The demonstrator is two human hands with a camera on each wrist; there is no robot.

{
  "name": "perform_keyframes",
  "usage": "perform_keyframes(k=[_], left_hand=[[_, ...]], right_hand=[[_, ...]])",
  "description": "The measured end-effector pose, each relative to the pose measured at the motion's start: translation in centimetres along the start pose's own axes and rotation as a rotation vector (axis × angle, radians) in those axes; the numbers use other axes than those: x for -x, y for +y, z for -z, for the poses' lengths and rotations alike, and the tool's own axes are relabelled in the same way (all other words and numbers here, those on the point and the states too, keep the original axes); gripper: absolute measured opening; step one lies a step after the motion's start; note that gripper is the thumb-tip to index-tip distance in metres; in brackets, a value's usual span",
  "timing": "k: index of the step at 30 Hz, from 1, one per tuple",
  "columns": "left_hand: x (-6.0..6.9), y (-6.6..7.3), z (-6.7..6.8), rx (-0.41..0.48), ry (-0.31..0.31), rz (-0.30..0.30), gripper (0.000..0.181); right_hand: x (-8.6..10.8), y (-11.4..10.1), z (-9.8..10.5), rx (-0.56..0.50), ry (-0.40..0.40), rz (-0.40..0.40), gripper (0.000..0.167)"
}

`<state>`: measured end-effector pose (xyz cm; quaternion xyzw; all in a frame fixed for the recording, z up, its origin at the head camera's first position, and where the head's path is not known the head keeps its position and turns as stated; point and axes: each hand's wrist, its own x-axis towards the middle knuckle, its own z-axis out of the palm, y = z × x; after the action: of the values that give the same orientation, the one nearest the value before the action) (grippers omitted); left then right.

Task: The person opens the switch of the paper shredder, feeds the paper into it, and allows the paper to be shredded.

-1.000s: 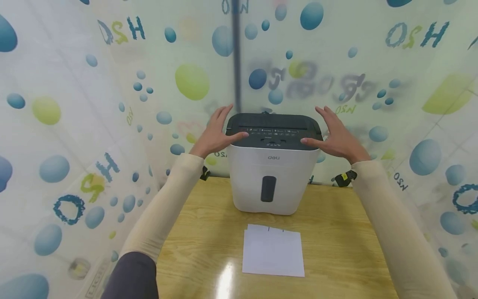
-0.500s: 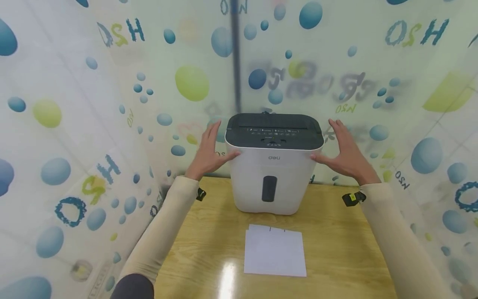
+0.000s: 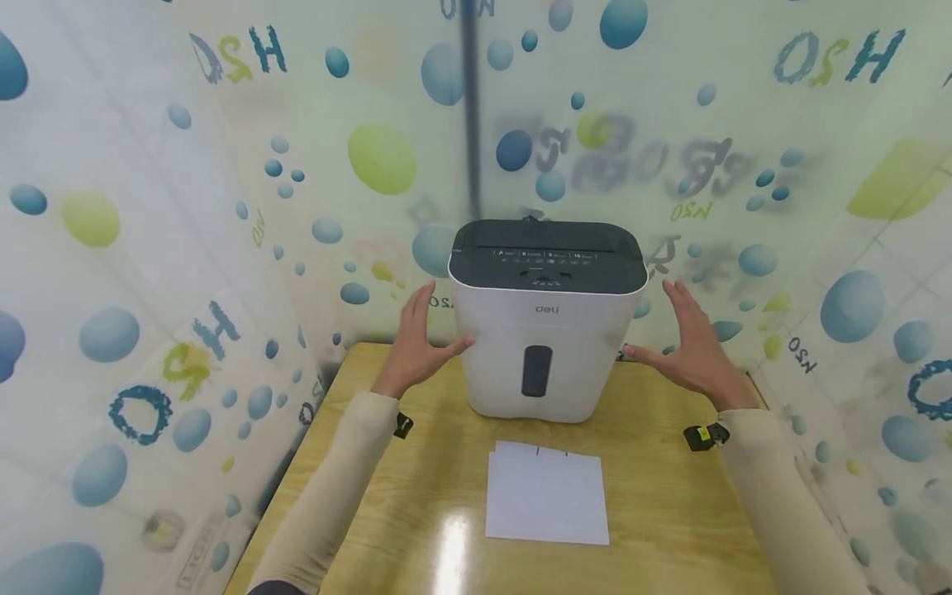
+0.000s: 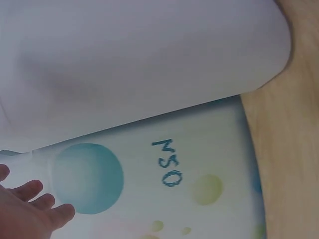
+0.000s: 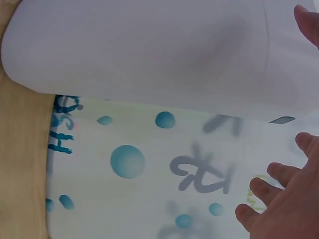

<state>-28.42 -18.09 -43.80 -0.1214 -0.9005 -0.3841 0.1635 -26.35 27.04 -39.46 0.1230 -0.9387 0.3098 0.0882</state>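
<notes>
Head view: the white shredder, its dark lid uppermost and "deli" lettered on the front, stands upright on the wooden table, before the printed backdrop. Your left hand and right hand flank it, one to each side, fingers extended and thumbs spread wide; neither has hold of anything. White paper lies flat in front of the shredder.

Left wrist view: the pale casing spans the top; your left fingers, at the lower left corner, are apart from it.

Right wrist view: the casing again spans the top; your right fingers, splayed at the right edge, are clear of it, while the thumb overlaps it, contact being impossible to tell.
</notes>
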Motion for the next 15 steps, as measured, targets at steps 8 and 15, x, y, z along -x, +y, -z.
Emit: perform_keyframes(k=[8, 15], left_hand=[[2.3, -1.7, -2.3, -0.020, -0.018, 0.057, 0.116], [4.7, -3.2, -4.3, -0.011, -0.066, 0.082, 0.121]], right_hand=[[1.6, 1.2, -2.5, -0.058, -0.048, -0.024, 0.117], [3.0, 2.5, -6.1, -0.026, -0.084, -0.049, 0.118]])
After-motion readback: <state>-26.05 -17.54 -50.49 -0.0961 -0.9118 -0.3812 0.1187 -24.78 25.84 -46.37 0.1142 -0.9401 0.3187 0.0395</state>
